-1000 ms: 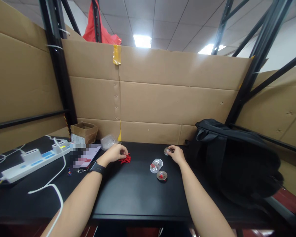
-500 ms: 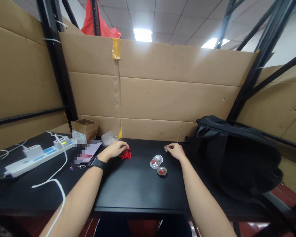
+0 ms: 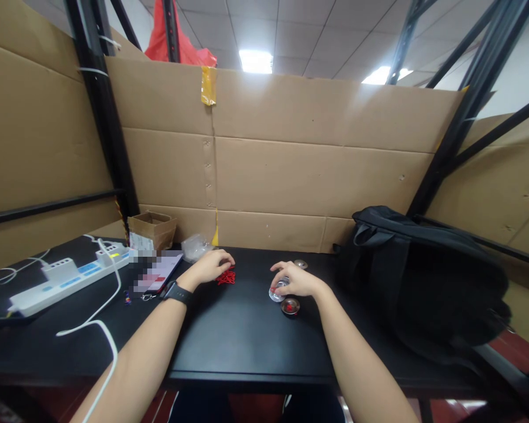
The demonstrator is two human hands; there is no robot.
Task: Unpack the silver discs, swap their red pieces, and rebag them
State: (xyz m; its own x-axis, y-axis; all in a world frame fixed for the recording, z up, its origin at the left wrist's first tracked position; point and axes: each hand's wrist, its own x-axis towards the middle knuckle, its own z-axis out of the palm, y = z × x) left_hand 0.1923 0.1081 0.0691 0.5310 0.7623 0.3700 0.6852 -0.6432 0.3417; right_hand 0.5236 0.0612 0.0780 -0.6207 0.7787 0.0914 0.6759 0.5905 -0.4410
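Observation:
My left hand (image 3: 212,263), with a black watch on its wrist, rests on the black table (image 3: 247,335) with its fingers curled over a small pile of red pieces (image 3: 226,277). My right hand (image 3: 292,279) lies over a clear round disc (image 3: 277,292) with a red piece in it, fingers bent round it. Just in front of that hand sits a metal disc (image 3: 290,306) with a red piece on it. A second small metal disc (image 3: 300,264) lies alone behind my right hand.
A black bag (image 3: 418,276) fills the table's right side. At the left are a white power strip (image 3: 66,276) with cables, a phone (image 3: 156,273), a small cardboard box (image 3: 152,230) and a clear plastic bag (image 3: 194,247). Cardboard walls (image 3: 291,170) close off the back.
My right hand left the small metal disc at the back and moved left and nearer, onto the clear disc. My left hand stayed at the red pieces.

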